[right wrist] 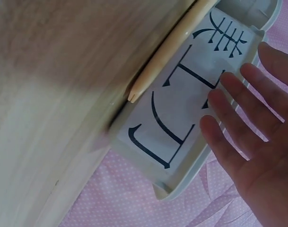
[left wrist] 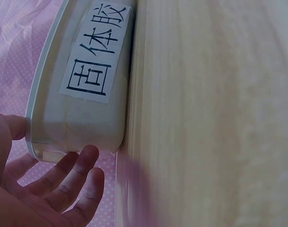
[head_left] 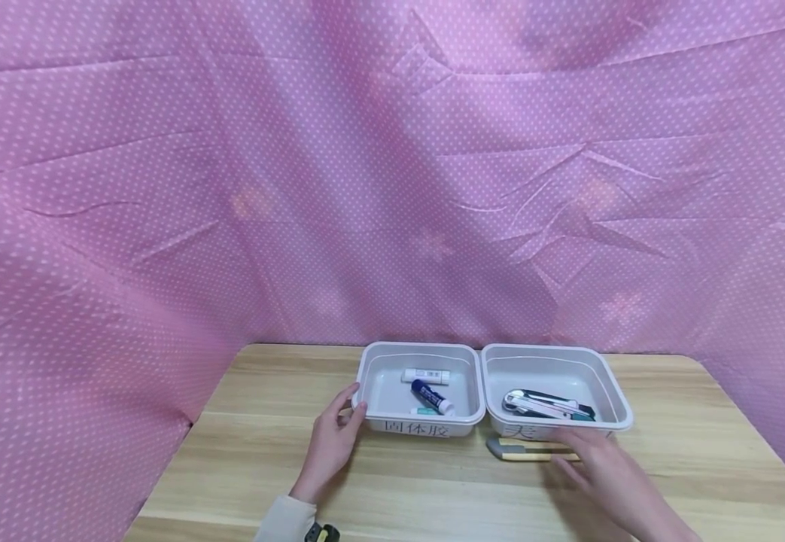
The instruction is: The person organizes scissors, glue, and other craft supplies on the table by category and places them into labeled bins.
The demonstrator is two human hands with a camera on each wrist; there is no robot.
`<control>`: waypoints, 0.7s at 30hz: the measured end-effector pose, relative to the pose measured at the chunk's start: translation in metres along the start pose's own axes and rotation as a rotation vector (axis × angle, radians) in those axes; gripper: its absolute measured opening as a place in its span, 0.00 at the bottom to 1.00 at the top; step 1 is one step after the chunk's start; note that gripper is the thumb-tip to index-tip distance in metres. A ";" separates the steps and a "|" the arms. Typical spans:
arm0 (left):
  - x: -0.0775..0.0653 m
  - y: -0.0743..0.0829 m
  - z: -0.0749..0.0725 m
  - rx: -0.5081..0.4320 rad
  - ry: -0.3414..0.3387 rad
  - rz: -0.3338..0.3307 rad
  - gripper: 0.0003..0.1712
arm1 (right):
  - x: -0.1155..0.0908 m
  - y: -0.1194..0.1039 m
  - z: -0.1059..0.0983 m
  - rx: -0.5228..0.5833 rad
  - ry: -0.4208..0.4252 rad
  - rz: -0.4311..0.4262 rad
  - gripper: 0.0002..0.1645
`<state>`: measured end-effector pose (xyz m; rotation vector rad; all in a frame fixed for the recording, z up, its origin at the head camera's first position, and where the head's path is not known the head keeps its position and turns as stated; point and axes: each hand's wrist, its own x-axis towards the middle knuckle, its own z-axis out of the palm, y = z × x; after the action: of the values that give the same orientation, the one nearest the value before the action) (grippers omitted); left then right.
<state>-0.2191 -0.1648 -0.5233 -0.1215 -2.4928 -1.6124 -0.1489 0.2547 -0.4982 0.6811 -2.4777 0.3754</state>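
Observation:
My left hand holds the front left corner of a white plastic box, with thumb and forefinger at the rim and the other fingers loosely bent by its end wall in the left wrist view. Glue sticks, among them a white one and a blue-capped one, lie inside. My right hand, fingers extended and apart, is in front of the second white box, which holds utility knives. A yellow and grey utility knife lies along that box's front wall, its right end hidden by my hand.
Both boxes stand side by side near the back edge of a wooden table. Each bears a front label with Chinese characters, as on the left box's label and the right box's label. Pink dotted cloth hangs behind and at both sides.

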 end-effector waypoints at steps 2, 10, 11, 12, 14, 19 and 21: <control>0.000 -0.001 0.000 0.000 0.004 0.010 0.28 | -0.001 0.001 0.001 -0.007 -0.010 0.001 0.24; 0.001 0.000 -0.001 0.004 0.013 0.019 0.28 | -0.005 0.006 0.005 -0.018 -0.048 0.021 0.25; 0.001 0.000 -0.001 0.003 0.011 0.019 0.28 | -0.005 0.006 0.006 -0.017 -0.049 0.021 0.25; 0.001 0.001 -0.001 0.002 0.010 0.019 0.28 | -0.005 0.006 0.006 -0.016 -0.048 0.019 0.26; 0.001 0.002 0.000 0.004 0.010 0.018 0.28 | -0.005 0.006 0.007 -0.019 -0.046 0.016 0.26; 0.001 0.003 0.000 0.010 0.016 0.012 0.27 | -0.005 0.007 0.007 -0.014 -0.068 0.032 0.23; 0.001 0.003 0.000 0.012 0.017 0.011 0.28 | -0.006 0.007 0.006 -0.001 -0.099 0.057 0.21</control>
<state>-0.2198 -0.1638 -0.5204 -0.1192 -2.4843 -1.5873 -0.1511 0.2600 -0.5075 0.6439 -2.5948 0.3697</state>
